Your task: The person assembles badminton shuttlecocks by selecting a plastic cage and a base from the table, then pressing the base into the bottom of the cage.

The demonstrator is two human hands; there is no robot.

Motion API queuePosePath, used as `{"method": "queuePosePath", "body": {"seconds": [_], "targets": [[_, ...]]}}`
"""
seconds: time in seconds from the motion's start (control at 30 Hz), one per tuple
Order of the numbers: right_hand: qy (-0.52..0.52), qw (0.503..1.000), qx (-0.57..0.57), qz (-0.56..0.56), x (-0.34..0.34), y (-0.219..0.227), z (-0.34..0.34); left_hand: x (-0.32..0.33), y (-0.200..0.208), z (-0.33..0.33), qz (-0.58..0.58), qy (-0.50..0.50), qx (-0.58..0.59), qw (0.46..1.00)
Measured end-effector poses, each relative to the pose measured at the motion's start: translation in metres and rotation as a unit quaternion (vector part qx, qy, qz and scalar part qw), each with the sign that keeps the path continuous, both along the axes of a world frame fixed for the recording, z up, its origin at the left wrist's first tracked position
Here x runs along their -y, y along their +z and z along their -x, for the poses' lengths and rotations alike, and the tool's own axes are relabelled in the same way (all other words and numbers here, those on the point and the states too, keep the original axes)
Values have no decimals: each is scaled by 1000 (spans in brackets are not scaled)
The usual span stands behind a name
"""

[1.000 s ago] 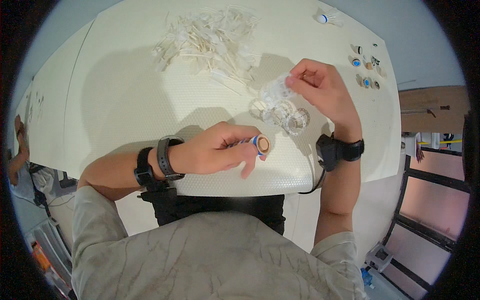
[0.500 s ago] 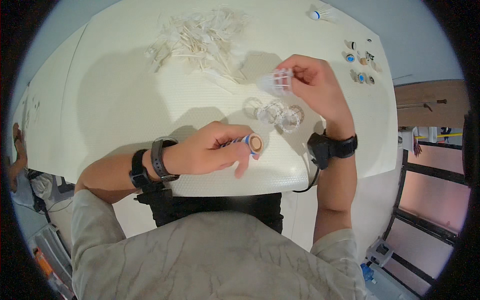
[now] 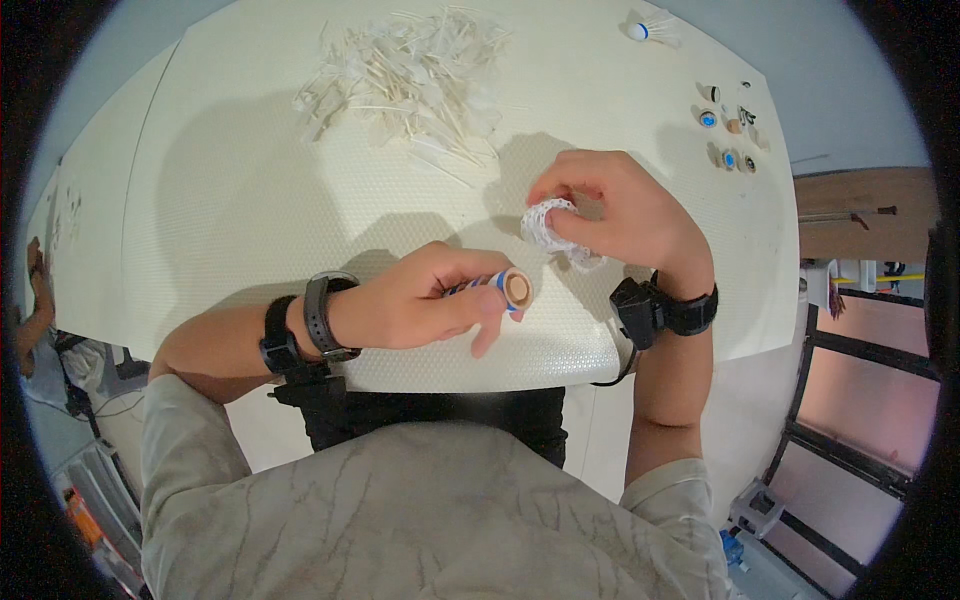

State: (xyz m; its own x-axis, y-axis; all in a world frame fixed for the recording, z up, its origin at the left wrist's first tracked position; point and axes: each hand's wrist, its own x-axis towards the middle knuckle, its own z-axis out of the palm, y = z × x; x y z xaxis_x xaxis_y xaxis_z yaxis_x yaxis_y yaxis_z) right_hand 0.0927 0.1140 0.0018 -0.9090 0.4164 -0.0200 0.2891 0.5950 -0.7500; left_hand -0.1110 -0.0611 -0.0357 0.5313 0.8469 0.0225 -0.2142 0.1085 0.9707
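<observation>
My left hand [image 3: 425, 300] is wrapped around a short blue-and-white striped cylinder [image 3: 514, 289]. Its tan, ringed end points right, and the rest is hidden by my fingers. To the right and a little farther off, my right hand [image 3: 610, 210] has its thumb and fingers closed on a white openwork plastic shuttlecock skirt [image 3: 545, 222]. Its round dotted rim faces me. Beneath the hand, close to the tabletop, more white openwork [image 3: 587, 262] shows in part. Whether the held skirt touches it, I cannot tell.
Loose white feathers [image 3: 410, 80] lie heaped at the far side of the white table [image 3: 240, 230]. A shuttlecock [image 3: 648, 32] rests at the far right. Several small round pieces [image 3: 708, 119], some blue-centred, are at the right edge. Another person's arm [image 3: 40, 300] shows at far left.
My right hand has come down and nearer with the white skirt, to where the loose openwork rings lie on the table. My left hand keeps its hold on the striped cylinder.
</observation>
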Motion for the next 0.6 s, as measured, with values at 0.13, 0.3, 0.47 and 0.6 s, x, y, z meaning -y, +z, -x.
{"method": "queuePosePath", "body": {"seconds": [0.13, 0.3, 0.47, 0.6], "targets": [[-36, 988, 8, 147, -2, 19, -9, 0, -5, 2, 2, -1, 4, 1000], [-18, 979, -80, 186, -12, 37, -38, 1, -3, 1, 5, 3, -1, 1000], [11, 992, 97, 85, -10, 27, -26, 0, -5, 1, -11, 2, 3, 1000], [8, 993, 89, 83, -12, 21, -31, 1, -3, 2, 0, 6, 0, 1000]]}}
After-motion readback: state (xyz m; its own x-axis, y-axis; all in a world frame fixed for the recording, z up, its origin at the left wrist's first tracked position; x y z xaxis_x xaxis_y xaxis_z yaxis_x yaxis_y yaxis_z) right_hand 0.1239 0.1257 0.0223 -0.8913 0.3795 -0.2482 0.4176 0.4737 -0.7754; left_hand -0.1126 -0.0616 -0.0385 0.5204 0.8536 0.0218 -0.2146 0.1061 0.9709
